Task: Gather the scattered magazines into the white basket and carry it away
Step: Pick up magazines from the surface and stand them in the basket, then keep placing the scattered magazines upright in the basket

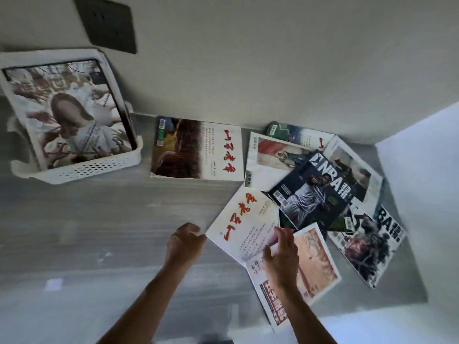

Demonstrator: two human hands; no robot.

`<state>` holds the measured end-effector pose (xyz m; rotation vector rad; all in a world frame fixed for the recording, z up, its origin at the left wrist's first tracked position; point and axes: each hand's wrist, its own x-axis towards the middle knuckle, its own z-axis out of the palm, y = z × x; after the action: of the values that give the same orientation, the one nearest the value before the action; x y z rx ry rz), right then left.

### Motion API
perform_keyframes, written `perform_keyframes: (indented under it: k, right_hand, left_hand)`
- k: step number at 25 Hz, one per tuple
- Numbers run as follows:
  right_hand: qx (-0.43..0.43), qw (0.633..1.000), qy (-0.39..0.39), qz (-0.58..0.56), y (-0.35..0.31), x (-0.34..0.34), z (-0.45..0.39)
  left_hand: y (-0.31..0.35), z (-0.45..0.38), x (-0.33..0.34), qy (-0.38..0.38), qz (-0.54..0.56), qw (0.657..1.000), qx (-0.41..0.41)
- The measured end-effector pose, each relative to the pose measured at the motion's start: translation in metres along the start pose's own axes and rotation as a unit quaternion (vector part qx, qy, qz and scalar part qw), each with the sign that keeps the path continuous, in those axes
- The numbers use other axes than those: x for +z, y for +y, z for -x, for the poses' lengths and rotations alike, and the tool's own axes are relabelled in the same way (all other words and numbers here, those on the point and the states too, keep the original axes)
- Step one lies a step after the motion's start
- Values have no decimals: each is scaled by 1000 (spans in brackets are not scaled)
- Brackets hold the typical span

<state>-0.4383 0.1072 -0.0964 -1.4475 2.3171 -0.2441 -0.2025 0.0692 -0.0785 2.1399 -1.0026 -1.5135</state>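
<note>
The white basket point(82, 170) stands at the far left on the grey surface, with a large magazine point(67, 112) lying in it. Several magazines are scattered at the right: one with red calligraphy point(198, 150) by the wall, a dark NBA issue point(310, 192) on top of the pile, and another NBA issue point(367, 242) at the far right. A white magazine with red script point(246, 222) lies nearest me. My left hand point(185, 244) touches its left corner with curled fingers. My right hand point(282, 254) rests on its lower edge, fingers spread, over a pink-covered magazine point(315, 259).
A dark wall socket plate point(106, 23) sits on the wall above the basket. The wall runs along the back, and a pale vertical panel point(422, 194) closes the right side. Bare grey surface point(99, 232) lies between the basket and my hands.
</note>
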Motion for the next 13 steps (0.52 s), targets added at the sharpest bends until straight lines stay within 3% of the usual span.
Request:
perform_keyframes:
  k: [3, 4, 6, 8, 10, 13]
  right_hand:
    - [157, 986, -22, 50, 66, -15, 1]
    - [158, 982, -54, 85, 78, -15, 4]
    - [109, 987, -69, 97, 84, -12, 6]
    - [80, 991, -80, 77, 87, -13, 2]
    - [19, 986, -103, 131, 95, -16, -3]
    - [-175, 961, -89, 194, 94, -34, -12]
  left_hand:
    - [10, 20, 69, -108, -92, 989, 43]
    - [13, 26, 93, -136, -131, 979, 83]
    - [18, 30, 127, -163, -217, 951, 147]
    - [20, 28, 149, -163, -285, 931, 162]
    - [15, 29, 163, -151, -321, 920, 166]
    - [10, 44, 172, -115, -308, 927, 181]
